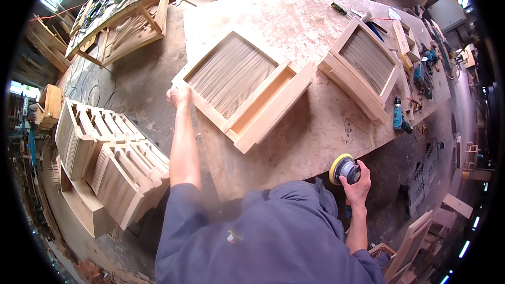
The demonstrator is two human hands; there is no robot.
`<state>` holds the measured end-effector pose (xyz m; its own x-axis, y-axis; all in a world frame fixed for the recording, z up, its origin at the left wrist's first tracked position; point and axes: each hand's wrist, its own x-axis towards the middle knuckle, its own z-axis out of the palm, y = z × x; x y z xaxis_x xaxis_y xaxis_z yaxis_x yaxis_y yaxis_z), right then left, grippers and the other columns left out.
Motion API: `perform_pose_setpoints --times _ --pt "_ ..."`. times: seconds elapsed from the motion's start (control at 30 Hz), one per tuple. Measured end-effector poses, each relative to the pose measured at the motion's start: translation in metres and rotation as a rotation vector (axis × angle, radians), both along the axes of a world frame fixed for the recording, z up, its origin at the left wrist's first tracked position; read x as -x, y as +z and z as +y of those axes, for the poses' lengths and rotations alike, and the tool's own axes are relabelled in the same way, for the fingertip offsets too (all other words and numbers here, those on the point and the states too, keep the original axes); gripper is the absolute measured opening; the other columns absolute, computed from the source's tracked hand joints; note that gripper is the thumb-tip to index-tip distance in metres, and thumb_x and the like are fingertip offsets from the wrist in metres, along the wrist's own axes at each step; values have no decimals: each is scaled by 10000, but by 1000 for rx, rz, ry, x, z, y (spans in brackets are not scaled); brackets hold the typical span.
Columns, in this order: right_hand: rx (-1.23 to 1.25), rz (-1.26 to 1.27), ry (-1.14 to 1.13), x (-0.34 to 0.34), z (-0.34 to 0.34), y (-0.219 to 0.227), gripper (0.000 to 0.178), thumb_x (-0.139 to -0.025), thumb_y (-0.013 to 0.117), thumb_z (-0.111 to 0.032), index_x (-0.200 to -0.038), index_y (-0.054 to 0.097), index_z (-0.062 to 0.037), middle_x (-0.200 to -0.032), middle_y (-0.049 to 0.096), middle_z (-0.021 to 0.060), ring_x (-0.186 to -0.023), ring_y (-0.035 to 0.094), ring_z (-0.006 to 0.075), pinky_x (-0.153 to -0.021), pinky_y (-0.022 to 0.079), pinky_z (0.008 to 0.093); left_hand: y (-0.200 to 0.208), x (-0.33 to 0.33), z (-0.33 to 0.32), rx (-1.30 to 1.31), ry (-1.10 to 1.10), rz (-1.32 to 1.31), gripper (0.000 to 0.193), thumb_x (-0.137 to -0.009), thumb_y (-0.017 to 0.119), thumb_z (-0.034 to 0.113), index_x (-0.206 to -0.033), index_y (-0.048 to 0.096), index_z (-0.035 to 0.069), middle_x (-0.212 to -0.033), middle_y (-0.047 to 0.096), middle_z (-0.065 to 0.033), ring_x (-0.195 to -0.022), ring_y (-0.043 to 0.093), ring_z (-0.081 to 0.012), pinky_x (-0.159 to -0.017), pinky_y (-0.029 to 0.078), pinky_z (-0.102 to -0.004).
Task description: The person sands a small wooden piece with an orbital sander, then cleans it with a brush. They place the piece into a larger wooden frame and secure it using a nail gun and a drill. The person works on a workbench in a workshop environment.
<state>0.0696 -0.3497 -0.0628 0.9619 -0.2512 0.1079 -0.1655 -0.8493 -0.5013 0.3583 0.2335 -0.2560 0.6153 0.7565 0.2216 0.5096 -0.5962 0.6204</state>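
Note:
A square wooden drawer-like frame (231,79) with a grey-brown grained panel lies tilted on the worktable, a long narrow trough along its near right side. At its left corner my left hand (180,96) is closed round the frame's edge. My right hand (359,184) grips a round power sander (347,169) with a yellow pad. The sander is held off to the right, apart from the frame, its pad turned leftward. A second wooden frame (371,52) of the same make rests on the table to the right.
The wide worktable (252,18) curves away ahead. A teal cordless drill (399,113) and several tools lie along its right edge. Stacked slatted wooden pieces (123,171) stand at the left. Behind them is another cluttered bench (118,52). Wooden frames (410,242) lean at the lower right.

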Motion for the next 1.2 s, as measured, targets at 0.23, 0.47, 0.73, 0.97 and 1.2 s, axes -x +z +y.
perform_pose_setpoints --times 0.23,0.47,0.73,0.97,1.2 --pt "38 -6 2 -11 2 3 725 -623 928 -132 -1271 610 -71 -1110 657 154 -1024 662 341 -900 550 425 133 113 -221 -13 -1058 223 684 -845 804 318 -1388 528 6 -1281 627 -228 -1226 600 -387 -1035 493 -474" --pt "-18 -79 79 -35 -43 -8 751 -621 942 -155 -1280 589 -83 -1105 658 160 -996 662 353 -864 561 429 145 121 -257 -135 -848 619 632 -782 847 487 -1125 615 10 -1059 726 -200 -988 710 -373 -848 562 -462" --pt "-135 -51 -44 -53 -162 -25 750 -614 946 -160 -1278 602 -104 -1114 649 147 -962 675 348 -815 583 422 220 84 -319 -549 -774 748 599 -731 870 503 -1006 717 -7 -1016 737 -187 -973 711 -379 -844 548 -462" --pt "-267 -69 -45 -66 -260 -35 733 -593 943 -131 -1238 599 -84 -1082 652 146 -979 662 368 -833 575 440 196 -162 -504 -18 -1082 239 708 -775 887 419 -1268 630 -18 -1204 703 -210 -1138 684 -340 -949 550 -433" --pt "-377 -7 -278 -36 -317 -63 765 -531 938 -117 -1218 604 -58 -1083 641 176 -980 648 386 -867 553 453 84 -358 -652 423 -909 437 749 -729 940 378 -1272 623 -30 -1018 731 -140 -919 711 -206 -765 579 -344"
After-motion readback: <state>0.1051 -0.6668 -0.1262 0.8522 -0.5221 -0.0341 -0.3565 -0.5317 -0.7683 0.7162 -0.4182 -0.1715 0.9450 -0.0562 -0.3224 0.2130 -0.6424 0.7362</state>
